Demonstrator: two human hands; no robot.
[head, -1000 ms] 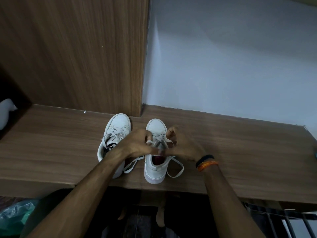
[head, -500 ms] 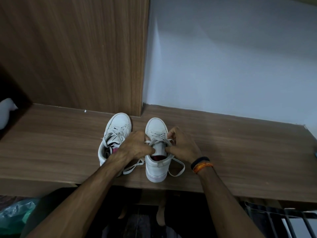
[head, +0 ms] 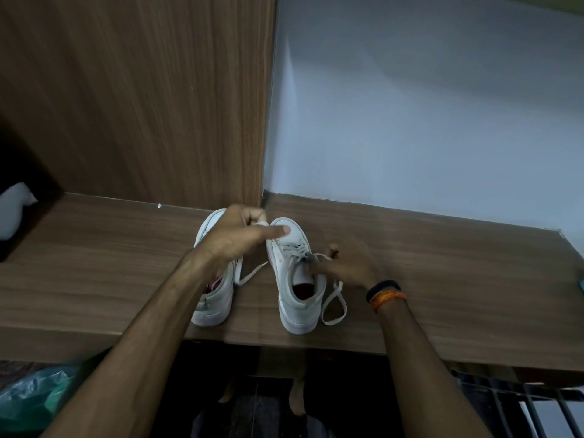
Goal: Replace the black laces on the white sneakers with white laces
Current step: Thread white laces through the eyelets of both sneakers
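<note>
Two white sneakers stand side by side on a wooden shelf [head: 442, 279], toes toward the wall. The right sneaker [head: 298, 298] carries a white lace [head: 335, 303] whose loose loop lies on the shelf to its right. My left hand [head: 240, 237] hovers over the toe of the left sneaker [head: 215, 306] and pinches a white lace end, index finger stretched toward the right sneaker's toe. A loose lace end [head: 249, 273] hangs between the two shoes. My right hand [head: 344, 267], blurred, rests at the right sneaker's tongue, fingers on the lace.
A wooden cabinet side [head: 142, 99] rises behind the left sneaker, and a pale wall [head: 426, 105] stands behind the right. A white object [head: 14, 210] sits at the far left. A green plastic bag [head: 34, 396] lies below the shelf's front edge, with a dark rack [head: 521, 403] at lower right.
My left hand has left the right sneaker's tongue and risen toward the toes, drawing a lace end with it. My right hand shifted slightly right. The right sneaker is now more exposed.
</note>
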